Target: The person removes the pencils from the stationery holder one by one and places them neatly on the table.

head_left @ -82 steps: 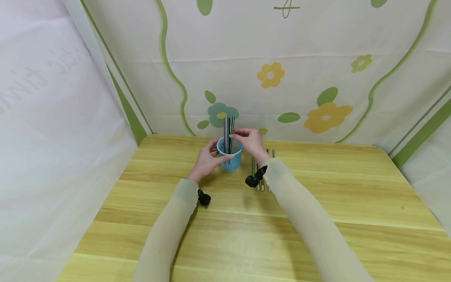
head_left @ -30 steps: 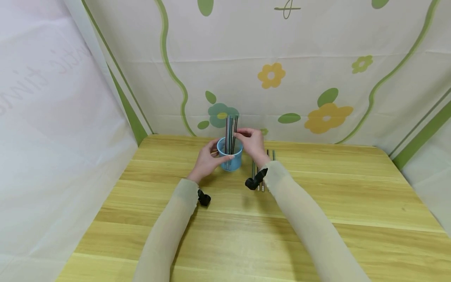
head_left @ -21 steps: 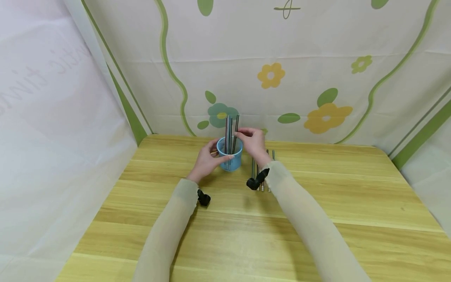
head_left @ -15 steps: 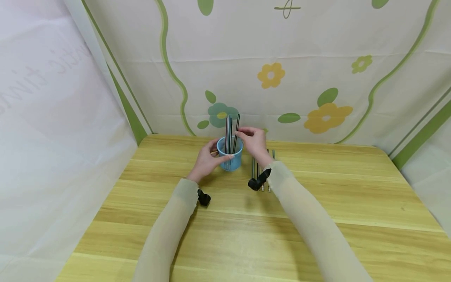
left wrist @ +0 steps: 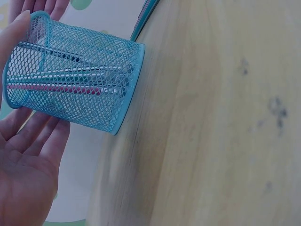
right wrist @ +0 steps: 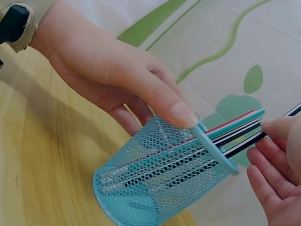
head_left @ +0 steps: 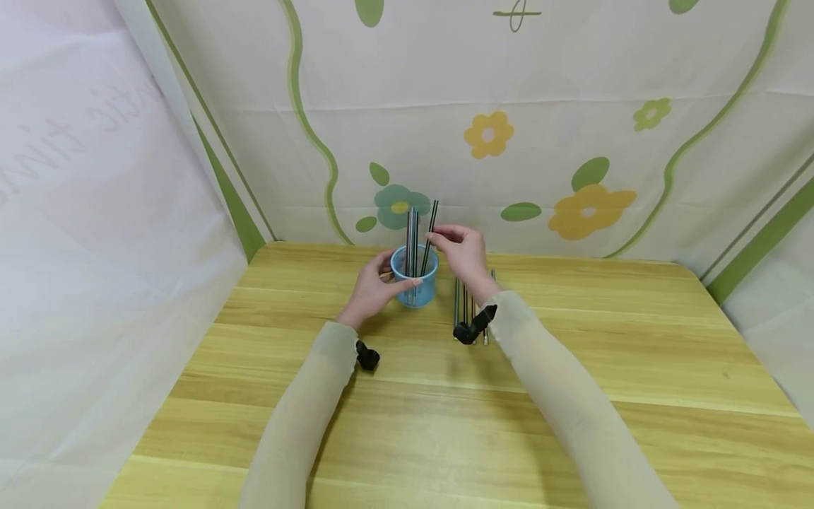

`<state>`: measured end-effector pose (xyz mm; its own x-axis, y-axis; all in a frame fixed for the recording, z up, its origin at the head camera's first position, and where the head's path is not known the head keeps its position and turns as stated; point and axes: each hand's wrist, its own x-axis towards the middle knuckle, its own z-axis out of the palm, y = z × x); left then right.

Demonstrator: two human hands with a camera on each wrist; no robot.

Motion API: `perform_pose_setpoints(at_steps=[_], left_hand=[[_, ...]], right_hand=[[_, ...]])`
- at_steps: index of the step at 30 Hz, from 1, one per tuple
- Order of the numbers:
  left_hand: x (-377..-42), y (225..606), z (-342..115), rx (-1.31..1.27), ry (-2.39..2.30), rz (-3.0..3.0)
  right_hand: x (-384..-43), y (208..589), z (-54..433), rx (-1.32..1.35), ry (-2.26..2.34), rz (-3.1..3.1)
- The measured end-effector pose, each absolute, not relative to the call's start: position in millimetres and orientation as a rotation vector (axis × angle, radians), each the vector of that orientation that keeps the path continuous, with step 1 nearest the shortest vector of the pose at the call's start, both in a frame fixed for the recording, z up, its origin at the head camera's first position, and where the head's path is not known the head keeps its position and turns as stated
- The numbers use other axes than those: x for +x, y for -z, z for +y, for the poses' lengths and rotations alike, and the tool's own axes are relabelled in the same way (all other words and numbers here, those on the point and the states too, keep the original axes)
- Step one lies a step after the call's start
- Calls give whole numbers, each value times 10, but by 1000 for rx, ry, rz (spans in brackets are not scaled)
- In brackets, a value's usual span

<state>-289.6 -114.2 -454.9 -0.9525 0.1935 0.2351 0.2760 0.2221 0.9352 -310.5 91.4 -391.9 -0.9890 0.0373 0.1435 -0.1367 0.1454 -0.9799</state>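
Observation:
A light-blue mesh pen holder (head_left: 425, 291) stands near the table's back edge. My left hand (head_left: 369, 290) grips it, thumb across the front near the rim and fingers behind. Several shiny metal chopsticks (head_left: 412, 230) with green, red and black bodies and silver patterned lower ends stand in it. Between thumb and fingertips, my right hand (head_left: 463, 251) pinches black chopsticks (head_left: 434, 215) above the rim, leaning right. Their lower ends show through the mesh in the right wrist view, where a black chopstick (right wrist: 244, 144) runs from the holder up to the fingertips.
Right of the holder, partly under the right wrist, several more chopsticks (head_left: 456, 300) lie side by side on the wooden table (head_left: 407, 438). A flowered cloth (head_left: 407, 106) hangs behind the table, a white cloth (head_left: 76, 247) at the left. Each wrist wears a black camera mount (head_left: 367, 356).
My right hand has shifted right and slightly up, drawing the black chopsticks away from the other ones and raising them a little. My left hand has stayed on the holder.

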Motion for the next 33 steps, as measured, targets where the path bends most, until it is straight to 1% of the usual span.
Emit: perform_pose_setpoints(at_steps=[4, 33], left_hand=[[-2897, 4548, -1145, -453, 1862, -2408], [-2880, 4537, -1156, -447, 1844, -2415]], right_hand=[[-3095, 3881, 932, 102, -2038, -2215], [-2964, 3458, 1217, 171, -2096, -1940]])
